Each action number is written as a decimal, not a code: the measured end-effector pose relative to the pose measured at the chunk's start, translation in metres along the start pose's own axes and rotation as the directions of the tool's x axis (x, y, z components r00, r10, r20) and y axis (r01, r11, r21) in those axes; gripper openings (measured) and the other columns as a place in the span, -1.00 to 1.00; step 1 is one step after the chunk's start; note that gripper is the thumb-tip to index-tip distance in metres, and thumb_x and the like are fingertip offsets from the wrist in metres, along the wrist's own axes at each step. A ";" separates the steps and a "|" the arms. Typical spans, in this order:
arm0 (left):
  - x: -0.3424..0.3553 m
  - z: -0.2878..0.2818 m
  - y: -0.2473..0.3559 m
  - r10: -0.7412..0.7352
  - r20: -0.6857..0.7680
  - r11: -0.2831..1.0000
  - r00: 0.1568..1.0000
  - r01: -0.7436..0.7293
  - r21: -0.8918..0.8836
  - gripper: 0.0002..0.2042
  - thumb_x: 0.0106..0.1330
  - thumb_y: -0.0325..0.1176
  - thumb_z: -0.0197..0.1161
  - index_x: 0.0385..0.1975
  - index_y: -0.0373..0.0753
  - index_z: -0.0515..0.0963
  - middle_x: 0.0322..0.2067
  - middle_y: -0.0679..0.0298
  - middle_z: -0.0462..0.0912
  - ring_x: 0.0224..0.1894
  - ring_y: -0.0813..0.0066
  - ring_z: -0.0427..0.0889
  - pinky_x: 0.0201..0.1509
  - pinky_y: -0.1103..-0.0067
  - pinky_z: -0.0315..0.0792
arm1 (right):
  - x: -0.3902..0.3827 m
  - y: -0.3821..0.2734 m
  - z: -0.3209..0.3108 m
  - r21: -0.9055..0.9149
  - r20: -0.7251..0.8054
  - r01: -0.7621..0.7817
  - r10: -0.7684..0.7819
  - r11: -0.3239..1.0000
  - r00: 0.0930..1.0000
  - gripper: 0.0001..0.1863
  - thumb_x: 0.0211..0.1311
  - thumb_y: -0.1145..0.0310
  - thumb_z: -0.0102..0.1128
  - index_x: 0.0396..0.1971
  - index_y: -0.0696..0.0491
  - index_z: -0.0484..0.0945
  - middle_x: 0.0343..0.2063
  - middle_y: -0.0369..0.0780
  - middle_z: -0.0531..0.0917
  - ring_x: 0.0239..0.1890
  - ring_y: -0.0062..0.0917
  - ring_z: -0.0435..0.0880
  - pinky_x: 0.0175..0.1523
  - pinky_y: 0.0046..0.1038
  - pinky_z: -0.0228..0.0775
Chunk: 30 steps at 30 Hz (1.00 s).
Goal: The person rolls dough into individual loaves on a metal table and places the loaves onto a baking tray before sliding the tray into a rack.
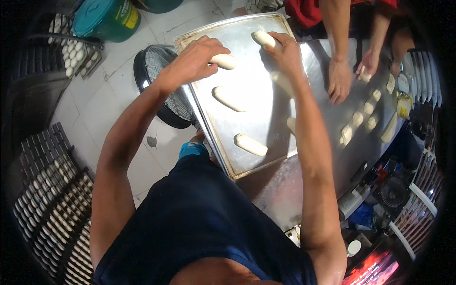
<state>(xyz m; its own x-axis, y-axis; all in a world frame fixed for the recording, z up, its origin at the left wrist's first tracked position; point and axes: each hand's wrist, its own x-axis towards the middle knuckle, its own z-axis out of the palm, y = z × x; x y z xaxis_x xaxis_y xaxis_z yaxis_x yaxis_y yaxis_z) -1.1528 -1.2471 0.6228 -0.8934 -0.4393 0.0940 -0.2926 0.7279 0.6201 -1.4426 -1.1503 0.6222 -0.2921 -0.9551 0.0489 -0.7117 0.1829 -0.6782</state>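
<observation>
A shallow metal baking tray lies at an angle before me, bearing several pale, elongated dough rolls. My left hand is closed at the end of one dough roll near the tray's far left; its fingertips are partly hidden. Toward the far edge, my right hand has thumb and fingers around another dough roll. Closer to me lie a dough roll and, below it, the nearest dough roll. My right forearm partly covers two more along the tray's right side.
Right of the tray, a co-worker's hands work on a metal table with several small dough pieces. A black fan stands left of the tray. Egg trays are stacked left; a green lidded bucket sits far left.
</observation>
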 end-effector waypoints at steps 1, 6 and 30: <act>-0.001 0.001 -0.001 -0.005 -0.005 1.000 1.000 0.005 -0.002 -0.55 0.18 -0.50 0.29 0.14 -0.27 0.61 0.08 0.10 0.65 0.14 0.13 0.55 0.32 0.33 0.40 | 0.000 -0.001 -0.001 -0.005 0.037 -0.014 0.014 1.000 0.999 -0.50 0.12 0.31 0.49 0.07 0.17 0.66 0.03 0.03 0.69 0.11 -0.11 0.66 0.24 -0.25 0.46; -0.028 0.003 0.013 0.021 -0.366 0.995 0.931 0.015 0.095 -0.48 0.16 -0.43 0.40 0.20 -0.22 0.55 0.15 0.10 0.58 0.23 0.06 0.48 0.35 0.28 0.36 | -0.030 -0.021 -0.031 -0.149 -0.070 -0.051 0.041 0.987 0.997 -0.31 0.16 0.16 0.49 0.21 0.27 0.54 0.17 0.08 0.62 0.23 -0.07 0.60 0.32 -0.25 0.41; -0.060 0.012 0.015 -0.131 -0.448 0.991 0.884 0.133 -0.027 -0.50 0.20 -0.36 0.45 0.16 -0.28 0.53 0.12 0.01 0.56 0.18 0.00 0.51 0.35 0.29 0.37 | -0.233 0.049 -0.070 -0.141 -0.401 -0.505 0.417 0.852 0.816 -0.64 0.39 0.22 0.24 -0.01 0.20 0.70 -0.22 -0.03 0.78 -0.15 -0.27 0.77 0.01 -0.29 0.55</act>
<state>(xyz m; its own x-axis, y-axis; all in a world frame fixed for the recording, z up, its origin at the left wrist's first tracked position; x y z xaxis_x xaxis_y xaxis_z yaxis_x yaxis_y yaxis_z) -1.1078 -1.2035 0.6169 -0.5987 -0.7200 0.3509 -0.3998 0.6483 0.6479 -1.4540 -0.9022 0.6288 -0.7913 -0.6093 0.0511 -0.5488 0.6709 -0.4987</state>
